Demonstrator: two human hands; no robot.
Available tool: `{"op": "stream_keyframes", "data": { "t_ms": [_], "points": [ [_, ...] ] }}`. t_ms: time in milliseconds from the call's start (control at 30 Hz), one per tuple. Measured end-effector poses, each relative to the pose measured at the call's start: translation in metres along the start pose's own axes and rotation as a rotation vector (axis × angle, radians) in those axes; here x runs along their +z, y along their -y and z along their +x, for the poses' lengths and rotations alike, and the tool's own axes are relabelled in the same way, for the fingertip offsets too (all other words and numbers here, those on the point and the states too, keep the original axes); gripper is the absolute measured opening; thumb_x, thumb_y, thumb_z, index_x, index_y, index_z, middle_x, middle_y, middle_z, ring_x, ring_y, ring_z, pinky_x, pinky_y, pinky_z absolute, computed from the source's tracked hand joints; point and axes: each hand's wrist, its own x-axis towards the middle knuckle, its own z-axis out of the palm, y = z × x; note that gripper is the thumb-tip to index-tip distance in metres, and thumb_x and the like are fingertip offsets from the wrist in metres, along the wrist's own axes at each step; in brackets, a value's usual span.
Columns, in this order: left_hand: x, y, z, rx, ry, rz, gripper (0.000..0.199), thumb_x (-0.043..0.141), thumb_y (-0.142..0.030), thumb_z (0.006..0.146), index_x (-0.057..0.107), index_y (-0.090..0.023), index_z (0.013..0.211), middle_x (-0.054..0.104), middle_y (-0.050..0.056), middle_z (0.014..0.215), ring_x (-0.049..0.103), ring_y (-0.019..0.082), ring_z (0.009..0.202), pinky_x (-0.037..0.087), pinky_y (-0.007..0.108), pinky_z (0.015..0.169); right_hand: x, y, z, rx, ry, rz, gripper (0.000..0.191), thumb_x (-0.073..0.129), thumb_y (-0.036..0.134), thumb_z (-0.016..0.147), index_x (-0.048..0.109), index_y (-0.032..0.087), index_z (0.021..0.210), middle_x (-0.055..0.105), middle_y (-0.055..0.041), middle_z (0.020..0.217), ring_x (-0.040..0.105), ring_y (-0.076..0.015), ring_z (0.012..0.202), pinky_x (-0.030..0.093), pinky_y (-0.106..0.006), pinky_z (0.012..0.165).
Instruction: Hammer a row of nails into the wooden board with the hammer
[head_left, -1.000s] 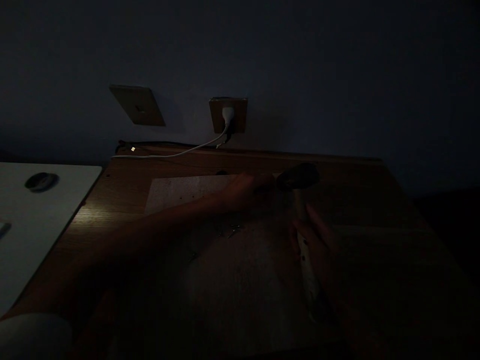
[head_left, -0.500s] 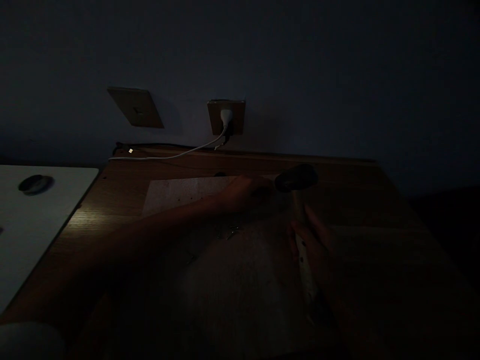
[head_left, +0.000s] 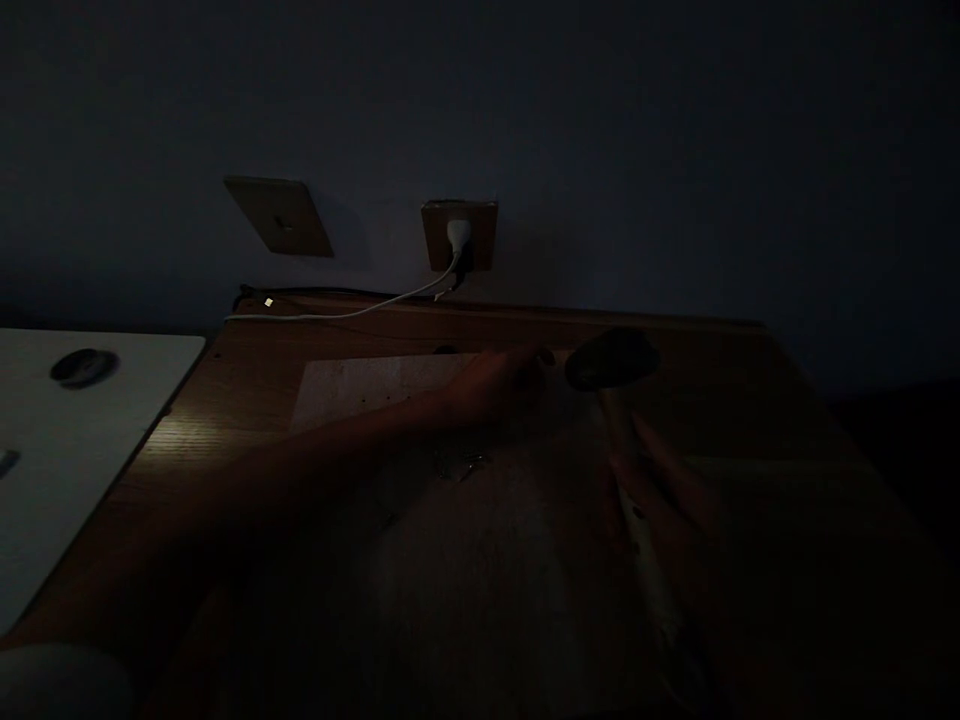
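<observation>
Two bare hands work in very dim light over a brown wooden desk (head_left: 780, 420) that stands against a bluish-grey wall (head_left: 637, 150). The right hand (head_left: 664, 500) is closed around the pale handle of a hammer with a bulky dark head (head_left: 611, 360); the hammer slants, its head toward the wall and its handle running back toward the person. The left hand (head_left: 491, 385) lies at the far part of a pale, flat rectangular board (head_left: 480, 560), its fingers curled just left of the hammer head; the gloom hides whether it grips anything. The board rests on the desk, and a few small, shiny, thin metal pieces (head_left: 469, 465) lie loose on it, nearer the person than the left hand. Several tiny dark spots (head_left: 388, 398) form a row on the board beyond the left forearm. A white plug (head_left: 458, 236) sits in a square outlet (head_left: 484, 235), its thin white cable (head_left: 341, 314) trailing left along the desk's back edge. Left of the outlet is a beige wall plate (head_left: 281, 218). At far left, a dark round object (head_left: 81, 368) rests on a white tabletop (head_left: 67, 470).
</observation>
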Motion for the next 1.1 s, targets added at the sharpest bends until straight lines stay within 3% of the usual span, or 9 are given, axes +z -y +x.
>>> {"op": "stream_keyframes", "data": {
  "t_ms": [267, 433, 833, 1100],
  "points": [
    [0.0, 0.0, -0.001, 0.005, 0.038, -0.02, 0.043, 0.072, -0.012, 0.088, 0.064, -0.017, 0.13, 0.081, 0.006, 0.108, 0.078, 0.019, 0.097, 0.057, 0.029, 0.084, 0.004, -0.01, -0.006, 0.039, -0.016, 0.064, 0.087, 0.078, 0.062, 0.076, 0.058, 0.025, 0.153, 0.063, 0.0045, 0.066, 0.048, -0.0112, 0.04, 0.039, -0.023, 0.034],
    [0.0, 0.0, -0.001, -0.006, 0.033, 0.052, 0.047, 0.073, -0.016, 0.088, 0.064, -0.018, 0.133, 0.079, 0.009, 0.121, 0.077, 0.023, 0.106, 0.057, 0.031, 0.088, 0.008, -0.015, -0.006, 0.054, -0.014, 0.058, 0.09, 0.079, 0.063, 0.076, 0.056, 0.025, 0.155, 0.064, 0.0041, 0.065, 0.049, -0.0118, 0.041, 0.041, -0.024, 0.034],
    [0.002, 0.005, 0.001, 0.033, 0.006, 0.027, 0.043, 0.071, -0.014, 0.087, 0.066, -0.016, 0.13, 0.079, 0.01, 0.122, 0.076, 0.025, 0.11, 0.057, 0.034, 0.094, 0.014, -0.033, -0.005, -0.013, 0.044, 0.012, 0.079, 0.074, 0.062, 0.085, 0.058, 0.024, 0.153, 0.062, 0.0049, 0.065, 0.048, -0.0109, 0.041, 0.04, -0.023, 0.037],
    [0.003, 0.006, 0.001, 0.011, 0.011, 0.041, 0.049, 0.074, -0.013, 0.086, 0.064, -0.015, 0.135, 0.079, 0.011, 0.123, 0.076, 0.026, 0.112, 0.057, 0.034, 0.095, 0.016, -0.031, -0.005, 0.029, 0.024, -0.003, 0.089, 0.076, 0.065, 0.079, 0.057, 0.02, 0.154, 0.063, 0.0046, 0.063, 0.05, -0.0118, 0.041, 0.041, -0.023, 0.036]
  ]
}}
